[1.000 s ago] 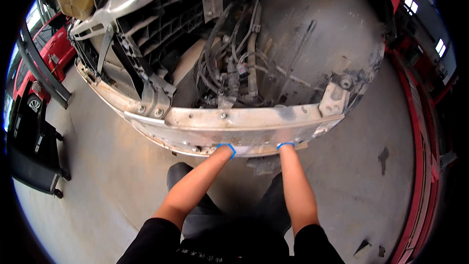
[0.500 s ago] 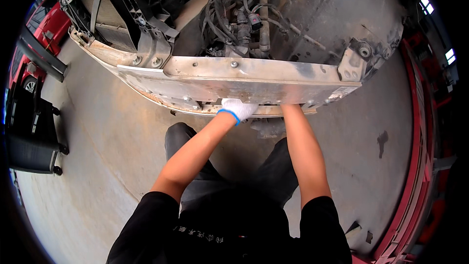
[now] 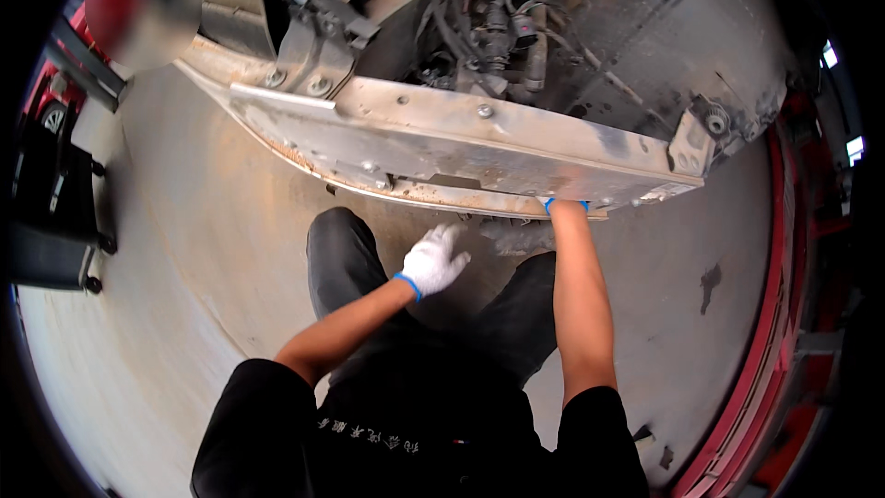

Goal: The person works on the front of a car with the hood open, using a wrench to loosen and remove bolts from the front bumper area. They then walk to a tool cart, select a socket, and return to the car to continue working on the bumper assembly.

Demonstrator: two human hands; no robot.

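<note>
My left hand (image 3: 435,261), in a white knit glove with a blue cuff, is held above the floor in front of my knees. Its fingers are stretched out and nothing is in them. Just beyond it runs a worn silver metal crossbeam (image 3: 442,149) along the front of a stripped-down vehicle, with bolts along it. My right hand (image 3: 566,206) reaches under the beam's lower edge toward its right end. Only its blue cuff and a bit of glove show; the fingers and whatever they touch are hidden behind the metal.
Cables and hoses (image 3: 498,32) lie behind the beam, beside a radiator (image 3: 230,5) at the left. A grey, crumpled-looking piece (image 3: 516,237) sits low beneath the beam. A black wheeled cart (image 3: 60,240) stands at far left; a red lift-like rail (image 3: 761,314) curves along the right.
My left hand has come out from the beam's lower edge and moved back toward me, fingers spread. My right hand stays under the beam. The whole view has shifted and tilted somewhat.
</note>
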